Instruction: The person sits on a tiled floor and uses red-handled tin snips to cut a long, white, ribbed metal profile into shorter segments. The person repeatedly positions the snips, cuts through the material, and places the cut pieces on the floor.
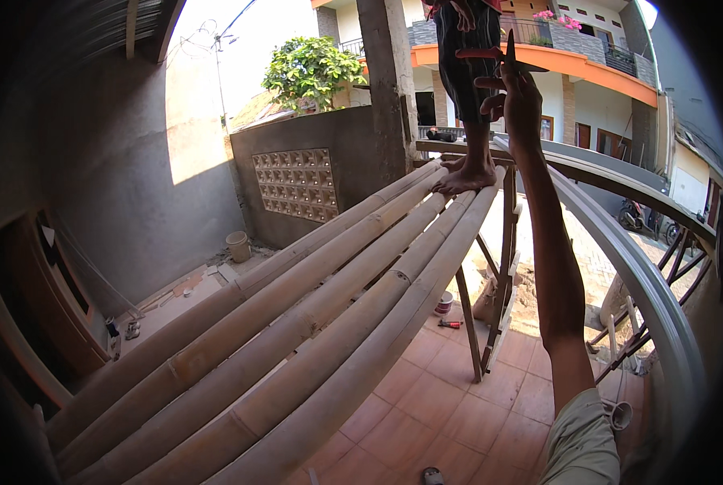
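Observation:
My right hand (517, 109) is raised at the upper right, its forearm reaching up from the lower edge. Its fingers are closed on a pair of snips (513, 55) with dark, spread blades and what looks like a red handle pointing left. Just behind the snips are the striped trousers (462, 81) of another person, who stands barefoot on the far end of a bamboo platform (321, 319). That person's hand (462, 14) hangs at the top of the picture, apart from mine. My left hand is out of view.
A long silver metal profile (620, 259) runs along the right, beside my forearm. A trestle (475, 323) stands under the platform. Below, on the tiled floor (426, 404), are a red-handled tool (450, 324) and a small tub (444, 303). A bucket (238, 246) stands by the left wall.

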